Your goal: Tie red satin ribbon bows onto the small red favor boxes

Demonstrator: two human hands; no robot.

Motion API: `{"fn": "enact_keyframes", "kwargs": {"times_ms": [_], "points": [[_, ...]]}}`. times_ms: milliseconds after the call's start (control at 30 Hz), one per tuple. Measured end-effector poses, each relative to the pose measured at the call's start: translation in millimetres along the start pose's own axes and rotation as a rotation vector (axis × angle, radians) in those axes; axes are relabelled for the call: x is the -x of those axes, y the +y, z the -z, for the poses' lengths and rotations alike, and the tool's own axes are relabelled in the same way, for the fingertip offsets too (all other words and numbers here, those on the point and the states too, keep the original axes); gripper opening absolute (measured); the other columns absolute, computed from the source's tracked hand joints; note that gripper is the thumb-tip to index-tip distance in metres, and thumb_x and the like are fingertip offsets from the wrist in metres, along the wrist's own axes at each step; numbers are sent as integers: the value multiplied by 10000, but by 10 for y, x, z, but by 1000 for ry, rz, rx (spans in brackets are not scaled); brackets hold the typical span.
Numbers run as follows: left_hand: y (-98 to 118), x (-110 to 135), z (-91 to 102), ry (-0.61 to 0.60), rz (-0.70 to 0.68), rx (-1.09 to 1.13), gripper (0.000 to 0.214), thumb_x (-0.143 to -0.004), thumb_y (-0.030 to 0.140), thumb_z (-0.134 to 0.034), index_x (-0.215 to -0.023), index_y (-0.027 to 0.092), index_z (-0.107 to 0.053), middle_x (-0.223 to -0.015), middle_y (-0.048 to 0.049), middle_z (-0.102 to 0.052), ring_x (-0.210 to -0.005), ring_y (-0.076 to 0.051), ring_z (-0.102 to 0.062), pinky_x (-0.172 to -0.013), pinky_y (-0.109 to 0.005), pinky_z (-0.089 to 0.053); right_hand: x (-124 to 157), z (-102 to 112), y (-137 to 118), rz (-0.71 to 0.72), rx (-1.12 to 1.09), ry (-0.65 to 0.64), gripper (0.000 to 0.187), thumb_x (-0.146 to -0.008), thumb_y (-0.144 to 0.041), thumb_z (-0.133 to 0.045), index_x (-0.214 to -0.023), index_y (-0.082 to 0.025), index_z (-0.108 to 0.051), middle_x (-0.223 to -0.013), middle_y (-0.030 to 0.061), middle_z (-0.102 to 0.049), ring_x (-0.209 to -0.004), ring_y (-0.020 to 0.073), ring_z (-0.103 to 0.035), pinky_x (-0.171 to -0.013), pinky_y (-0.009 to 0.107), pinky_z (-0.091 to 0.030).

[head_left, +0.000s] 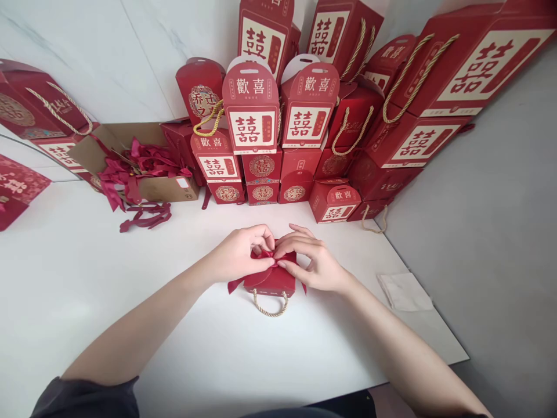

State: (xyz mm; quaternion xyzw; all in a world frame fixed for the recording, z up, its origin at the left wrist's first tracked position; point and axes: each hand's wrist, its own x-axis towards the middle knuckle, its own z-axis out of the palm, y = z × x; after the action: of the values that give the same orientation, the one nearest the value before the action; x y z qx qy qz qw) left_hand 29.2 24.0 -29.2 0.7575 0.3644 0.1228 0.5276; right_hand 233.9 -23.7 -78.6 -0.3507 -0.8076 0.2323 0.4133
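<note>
A small red gift box [270, 283] rests on the white table in front of me, with a twisted cord handle [270, 314] on its near side. Across its top lies a dark red ribbon [235, 284], gathered into a knot or bow at the middle, its ends hanging past both sides. My left hand [243, 252] pinches the ribbon from the left with thumb and fingers. From the right, my right hand [311, 258] has its thumb and forefinger closed on the ribbon near the knot, the other fingers loosely curved. Fingers hide part of the knot.
Stacked red gift boxes [252, 125] line the wall at the back and right. A cardboard box [169, 188] of red ribbons stands back left, with a loose ribbon [145, 217] before it. Folded white tissue [404, 292] lies near the table's right edge.
</note>
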Motion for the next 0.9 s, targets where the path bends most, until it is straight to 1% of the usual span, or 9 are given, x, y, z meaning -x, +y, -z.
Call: {"fn": "enact_keyframes", "kwargs": {"times_ms": [167, 333, 400, 467, 567, 667, 800, 833, 900], "points": [[86, 63, -81, 158, -113, -323, 136, -776, 152, -585, -892, 220, -564, -859, 40, -662, -762, -116, -614, -689, -232, -464, -1, -54, 43, -86, -106, 88, 29, -893, -202, -620, -891, -226, -637, -886, -5, -707, -850, 143, -663, -1128, 454, -318], [-4, 49, -183, 310, -255, -543, 143, -792, 98, -540, -879, 212, -552, -865, 37, -630, -723, -104, -580, -685, -237, -450, 7, -70, 21, -117, -129, 93, 39, -885, -201, -623, -868, -228, -602, -829, -24, -671, -752, 135, -639, -1140, 479, -296], [-50, 28, -205, 338, -343, -602, 128, -801, 83, -527, -853, 199, -543, -861, 25, -602, -702, -100, -560, -679, -235, -452, 7, -61, 10, -148, -137, 97, 17, -893, -222, -618, -892, -233, -605, -874, -2, -673, -814, 154, -635, -1123, 476, -317], [-86, 9, -208, 353, -413, -638, 114, -820, 82, -515, -835, 192, -541, -879, 12, -576, -682, -93, -544, -668, -228, -458, 4, -50, 17, -223, -153, 122, 48, -913, -265, -598, -930, -235, -632, -1046, 51, -664, -1016, 194, -610, -1093, 464, -350], [-129, -7, -192, 354, -506, -677, 123, -850, 79, -500, -836, 187, -558, -946, -7, -558, -693, -83, -552, -671, -213, -472, -1, -42, 58, -352, -237, 97, 144, -938, -311, -567, -946, -248, -696, -1237, 76, -601, -1282, 231, -468, -1082, 443, -359], [-165, -12, -171, 343, -615, -745, 148, -871, 71, -488, -868, 187, -580, -997, -17, -567, -721, -79, -574, -690, -206, -485, -3, -46, 102, -413, -423, 0, 149, -911, -335, -615, -965, -269, -737, -1269, 54, -599, -1291, 227, -480, -1083, 408, -378], [-148, -11, -137, 315, -745, -867, 145, -883, 71, -485, -902, 174, -585, -1006, -31, -601, -750, -94, -581, -714, -226, -491, 0, -50, 116, -458, -602, -27, 145, -844, -361, -699, -934, -274, -771, -1328, 29, -586, -1239, 234, -544, -1075, 385, -407], [-128, -10, -128, 333, -748, -903, 117, -879, 83, -500, -883, 167, -581, -971, -34, -610, -758, -110, -578, -711, -246, -485, 2, -49, 115, -476, -617, -17, 145, -829, -365, -714, -924, -275, -776, -1332, 27, -589, -1232, 240, -552, -1073, 392, -410], [-78, -2, -111, 436, -691, -992, 58, -855, 143, -565, -800, 162, -567, -852, -31, -613, -745, -150, -561, -684, -303, -454, 8, -48, 108, -511, -600, 24, 141, -800, -366, -742, -904, -280, -782, -1323, 30, -603, -1240, 252, -548, -1079, 412, -403]]}}
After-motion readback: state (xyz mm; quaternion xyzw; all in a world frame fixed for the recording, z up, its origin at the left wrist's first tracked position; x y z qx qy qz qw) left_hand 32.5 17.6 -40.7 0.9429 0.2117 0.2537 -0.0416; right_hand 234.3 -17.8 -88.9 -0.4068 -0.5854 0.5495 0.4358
